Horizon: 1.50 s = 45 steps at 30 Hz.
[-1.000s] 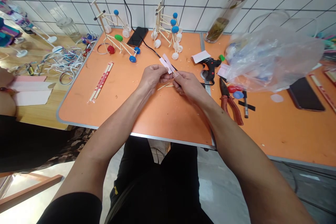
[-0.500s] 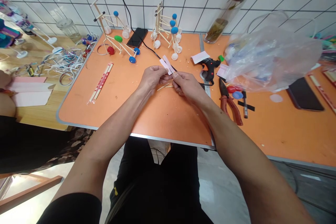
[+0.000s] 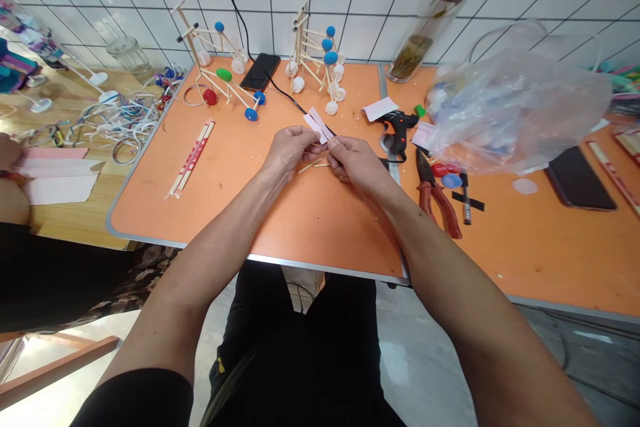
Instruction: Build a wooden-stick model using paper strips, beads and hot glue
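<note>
Two narrow pale pink paper strips [image 3: 317,123] stick up from between my hands, close together at their lower ends. My left hand [image 3: 295,147] pinches them from the left with thumb and forefinger. From the right, my right hand [image 3: 353,155] grips their lower ends, its other fingers curled under. Thin wooden sticks [image 3: 311,165] lie beneath my hands, partly hidden by them. A black glue gun [image 3: 399,131] with a small red light rests to the right, and a folded pink paper piece [image 3: 380,109] lies against it.
Two stick models with coloured caps [image 3: 226,73] [image 3: 320,57] stand at the back. Red-handled pliers [image 3: 437,197], a plastic bag [image 3: 520,107] and a phone [image 3: 580,177] lie right. Wrapped chopsticks [image 3: 193,159] lie left. A tall glass bottle [image 3: 417,47] stands by the wall. Another person's arm [image 3: 13,180] is far left.
The upper ends of the paper strips have come slightly closer together. Both hands stay almost in place, and the rest of the table looks the same.
</note>
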### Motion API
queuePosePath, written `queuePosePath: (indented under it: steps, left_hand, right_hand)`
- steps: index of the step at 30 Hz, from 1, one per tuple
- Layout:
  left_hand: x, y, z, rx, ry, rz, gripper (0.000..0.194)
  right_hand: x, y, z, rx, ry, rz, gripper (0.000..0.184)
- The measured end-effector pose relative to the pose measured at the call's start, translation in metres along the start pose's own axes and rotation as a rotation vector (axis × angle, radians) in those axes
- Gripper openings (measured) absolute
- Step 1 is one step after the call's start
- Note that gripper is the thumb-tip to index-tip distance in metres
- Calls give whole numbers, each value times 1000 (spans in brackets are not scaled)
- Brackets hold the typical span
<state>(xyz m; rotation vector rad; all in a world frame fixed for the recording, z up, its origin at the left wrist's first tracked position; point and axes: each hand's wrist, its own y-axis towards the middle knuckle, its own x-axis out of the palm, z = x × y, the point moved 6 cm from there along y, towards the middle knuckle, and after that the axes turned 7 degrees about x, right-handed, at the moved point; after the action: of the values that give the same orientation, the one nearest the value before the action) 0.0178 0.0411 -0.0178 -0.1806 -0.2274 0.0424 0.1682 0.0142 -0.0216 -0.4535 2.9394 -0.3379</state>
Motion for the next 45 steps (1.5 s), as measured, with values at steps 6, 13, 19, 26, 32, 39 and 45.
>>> queuePosePath:
  steps: [6, 13, 19, 26, 32, 39, 45]
  left_hand:
    - [-1, 2, -2, 5, 5, -7, 32]
    - [0, 2, -3, 2, 7, -13, 33]
    - [0, 2, -3, 5, 7, -22, 33]
    - [-1, 2, -5, -4, 14, -28, 30]
    - [-1, 2, -4, 2, 11, -26, 32]
    - [2, 1, -4, -7, 10, -36, 34]
    - [1, 1, -5, -2, 13, -35, 33]
  right_hand:
    - [-3, 0, -3, -72, -17, 66, 68]
    - [-3, 0, -2, -59, -17, 76, 62]
    - [-3, -1, -3, -53, -31, 87, 63]
    - [-4, 0, -3, -44, -55, 90, 64]
    - [-4, -2, -4, -54, -49, 95, 63]
    - [-4, -2, -4, -43, -44, 92, 62]
    - [-5, -2, -3, -47, -49, 93, 64]
